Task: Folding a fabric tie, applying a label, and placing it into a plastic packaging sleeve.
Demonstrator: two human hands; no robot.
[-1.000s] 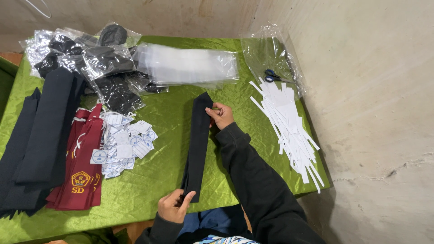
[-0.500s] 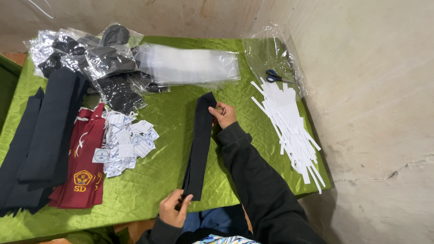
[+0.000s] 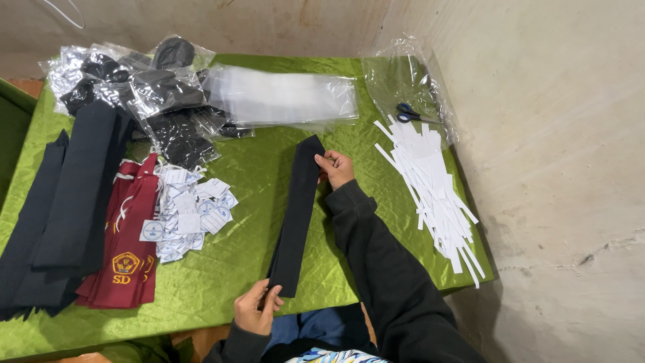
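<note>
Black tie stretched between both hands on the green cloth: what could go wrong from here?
1. The black tie is held only at its ends, by the left hand and right hand; its middle could twist or crease.
2. The near end sits at the table edge and could slip off.
3. The right sleeve could brush the white paper strips, scattering them.

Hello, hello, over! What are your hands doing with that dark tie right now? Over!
Left hand grips near end of the dark tie; right hand pinches its far end. Tie lies stretched flat on green cloth. Nothing on top of it.
</note>
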